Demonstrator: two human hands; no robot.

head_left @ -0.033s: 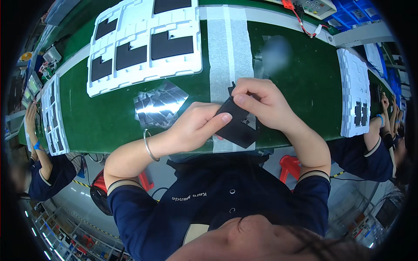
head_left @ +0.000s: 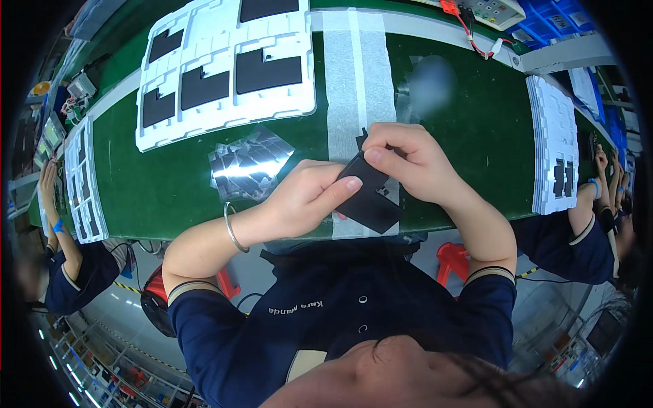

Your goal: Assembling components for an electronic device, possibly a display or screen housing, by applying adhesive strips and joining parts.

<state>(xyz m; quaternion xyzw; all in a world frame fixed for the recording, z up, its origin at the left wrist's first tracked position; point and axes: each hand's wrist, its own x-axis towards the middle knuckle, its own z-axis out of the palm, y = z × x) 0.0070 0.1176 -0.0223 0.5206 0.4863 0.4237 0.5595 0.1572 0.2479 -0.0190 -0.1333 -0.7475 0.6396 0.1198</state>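
Observation:
Over the near edge of the green table, my left hand (head_left: 314, 194) grips a flat black L-shaped piece (head_left: 374, 207), thumb on its upper face and fingers beneath. My right hand (head_left: 405, 153) pinches the piece's far corner between thumb and bent forefinger. A small dark tab (head_left: 363, 137) sticks up beside those fingertips; whether it belongs to the piece or is separate, I cannot tell. In the notch of the piece a small connector-like detail (head_left: 383, 192) shows. Left of my hands lies a loose pile of shiny clear film sheets (head_left: 248, 163) with dark patches.
A white moulded tray (head_left: 224, 121) holding several black L-shaped pieces lies at the far left. Pale tape (head_left: 359, 75) runs across the table under my hands. White trays (head_left: 554, 149) are stacked at the right. Co-workers sit on both sides; a red stool (head_left: 452, 264) stands below the table.
The near end of the black piece has dipped very slightly. Both hands keep their grip and place.

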